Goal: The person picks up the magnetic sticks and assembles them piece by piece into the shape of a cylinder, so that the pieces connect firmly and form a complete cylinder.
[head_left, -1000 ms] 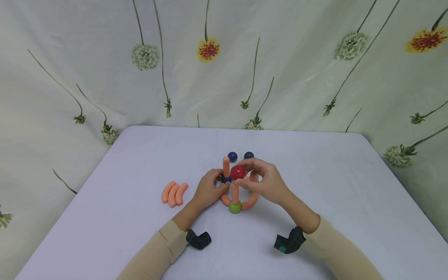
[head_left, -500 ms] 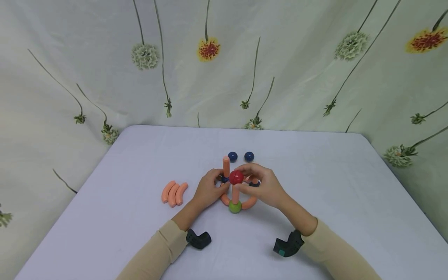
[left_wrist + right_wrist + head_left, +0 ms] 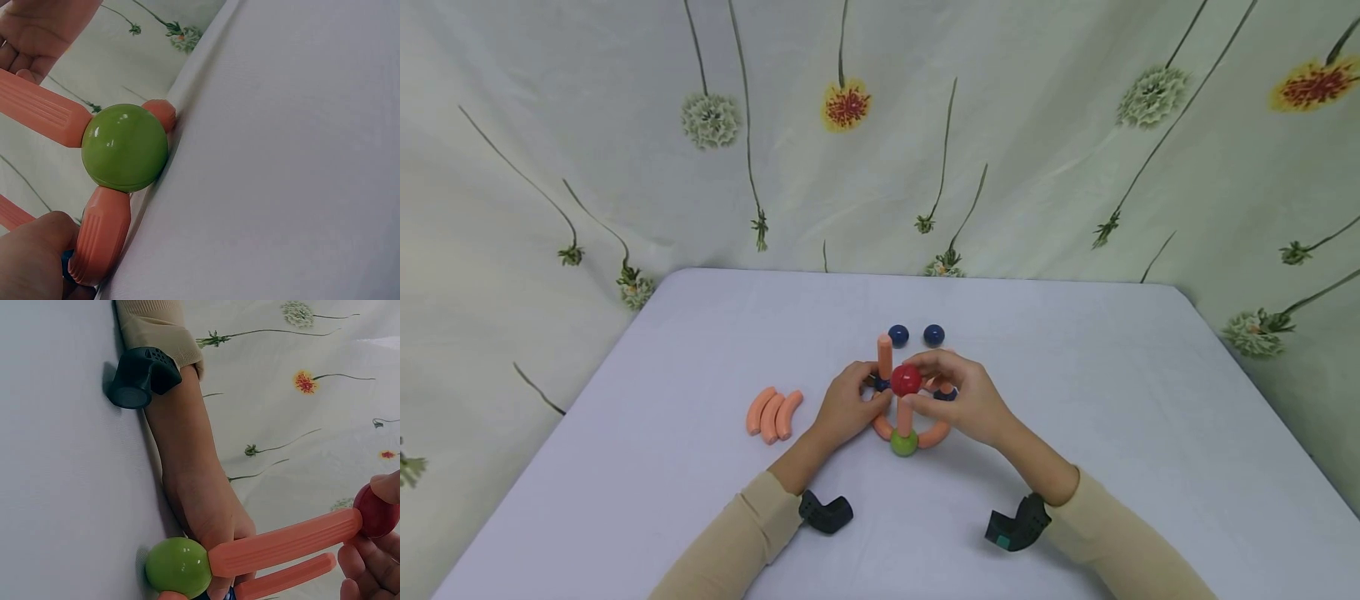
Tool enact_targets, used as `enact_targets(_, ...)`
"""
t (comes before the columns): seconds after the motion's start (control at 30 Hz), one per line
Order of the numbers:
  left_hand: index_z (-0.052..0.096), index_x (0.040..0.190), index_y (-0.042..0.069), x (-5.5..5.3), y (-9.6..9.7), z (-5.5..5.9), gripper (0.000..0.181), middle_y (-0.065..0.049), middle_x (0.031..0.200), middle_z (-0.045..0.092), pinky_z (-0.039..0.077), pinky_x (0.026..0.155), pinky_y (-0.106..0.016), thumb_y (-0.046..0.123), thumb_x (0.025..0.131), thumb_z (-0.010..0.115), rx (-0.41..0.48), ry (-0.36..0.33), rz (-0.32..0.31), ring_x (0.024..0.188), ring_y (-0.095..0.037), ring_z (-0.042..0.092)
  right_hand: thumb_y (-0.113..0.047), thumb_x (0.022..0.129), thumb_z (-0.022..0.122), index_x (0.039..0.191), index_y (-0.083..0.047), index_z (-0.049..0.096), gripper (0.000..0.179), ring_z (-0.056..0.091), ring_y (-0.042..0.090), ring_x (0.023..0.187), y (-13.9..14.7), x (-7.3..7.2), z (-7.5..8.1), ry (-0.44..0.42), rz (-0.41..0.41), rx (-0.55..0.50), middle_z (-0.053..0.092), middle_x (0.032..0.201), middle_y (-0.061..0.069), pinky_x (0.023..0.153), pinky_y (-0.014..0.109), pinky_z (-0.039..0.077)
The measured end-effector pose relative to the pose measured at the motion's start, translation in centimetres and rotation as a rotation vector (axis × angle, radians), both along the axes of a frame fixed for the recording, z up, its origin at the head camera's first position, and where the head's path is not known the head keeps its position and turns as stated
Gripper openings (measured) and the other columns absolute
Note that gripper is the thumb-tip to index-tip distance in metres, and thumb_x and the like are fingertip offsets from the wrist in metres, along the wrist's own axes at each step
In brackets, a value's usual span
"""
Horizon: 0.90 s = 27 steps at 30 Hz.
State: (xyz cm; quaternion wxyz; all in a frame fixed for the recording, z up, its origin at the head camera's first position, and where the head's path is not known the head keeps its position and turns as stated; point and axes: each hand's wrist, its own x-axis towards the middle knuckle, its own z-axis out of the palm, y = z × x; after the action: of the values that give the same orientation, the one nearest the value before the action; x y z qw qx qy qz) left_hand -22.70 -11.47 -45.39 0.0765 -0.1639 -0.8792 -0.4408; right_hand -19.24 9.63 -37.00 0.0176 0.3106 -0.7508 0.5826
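One red ball (image 3: 906, 380), pinched by the right hand (image 3: 964, 395), escapes left-wrist view.

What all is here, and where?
table: one, pale, beneath
backdrop: one, flowered white, behind
rods: three loose plus several joined (some hidden), orange, left and centre
blue balls: four, blue, two loose at back, two joined to rods
red ball: one, red, atop front rod
green ball: one, green, under front rod
wrist cameras: two, black, wrists
sleeves: two, beige, bottom
left hand: one, fingers gripping a blue ball
right hand: one, fingers pinching red ball
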Motion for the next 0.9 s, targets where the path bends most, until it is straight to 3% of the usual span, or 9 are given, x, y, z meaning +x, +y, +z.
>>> enact_targets(0.37, 0.062, 0.123, 0.005, 0.0, 0.1, 0.1, 0.04, -0.006, 0.104, 0.061, 0.046, 0.079, -0.037, 0.02, 0.087, 0.068, 0.002, 0.011, -0.001, 0.093, -0.02, 0.054, -0.001, 0.081, 0.076, 0.115, 0.0, 0.064, 0.037, 0.061, 0.028, 0.086, 0.9, -0.2, 0.2, 0.056, 0.002, 0.009, 0.069, 0.101, 0.007, 0.071, 0.042, 0.05)
enact_targets(0.7, 0.062, 0.122, 0.005, 0.1, 0.2, 0.2, 0.039, -0.005, 0.103, 0.061, 0.046, 0.08, -0.037, 0.02, 0.086, 0.068, -0.001, 0.002, 0.006, 0.094, -0.02, 0.055, 0.01, 0.079, 0.072, 0.114, 0.007, 0.062, 0.037, 0.063, 0.02, 0.087, 3.6, -1.5, 1.2, 0.103, -0.039, -0.052, 0.067, 0.097, 0.018, 0.076, 0.028, 0.051)
enact_targets(0.9, 0.063, 0.122, 0.005, 0.1, 0.2, 0.2, 0.039, -0.005, 0.103, 0.061, 0.046, 0.08, -0.037, 0.019, 0.086, 0.068, 0.005, -0.001, 0.011, 0.093, -0.021, 0.054, 0.014, 0.078, 0.071, 0.115, 0.01, 0.061, 0.038, 0.062, 0.016, 0.088, 5.1, -3.1, 0.3, 0.1, -0.071, -0.089, 0.066, 0.099, 0.024, 0.076, 0.025, 0.051)
